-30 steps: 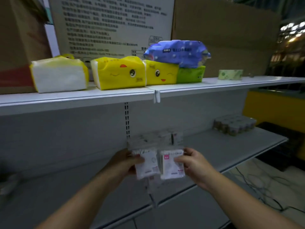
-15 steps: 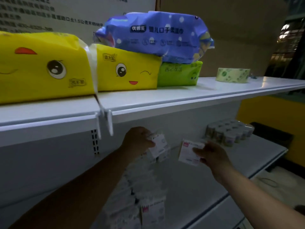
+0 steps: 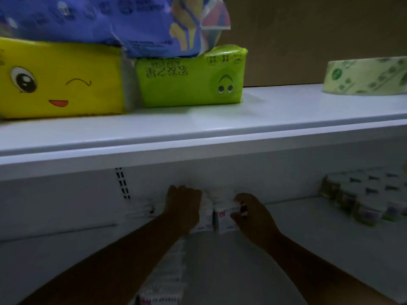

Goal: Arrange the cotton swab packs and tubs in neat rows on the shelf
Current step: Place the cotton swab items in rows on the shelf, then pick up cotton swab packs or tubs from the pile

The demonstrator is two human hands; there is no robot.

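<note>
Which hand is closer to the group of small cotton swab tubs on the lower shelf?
The right hand. The group of small cotton swab tubs stands further right on the lower shelf. The left hand is further off, beyond the right one.

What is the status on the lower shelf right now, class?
Both hands at shelf back: left hand on one cotton swab pack, right hand gripping another. Packs side by side. Tubs grouped right. Nothing blocking.

We saw a white upper shelf [image 3: 264, 115] carrying a yellow tissue pack [image 3: 61, 82], a green tissue pack [image 3: 189, 80] touching it, and a tape roll [image 3: 365, 77] well apart. The lower shelf [image 3: 319, 249] held cotton swab packs [image 3: 224, 219] in a row, tubs [image 3: 363, 194] at right.
</note>
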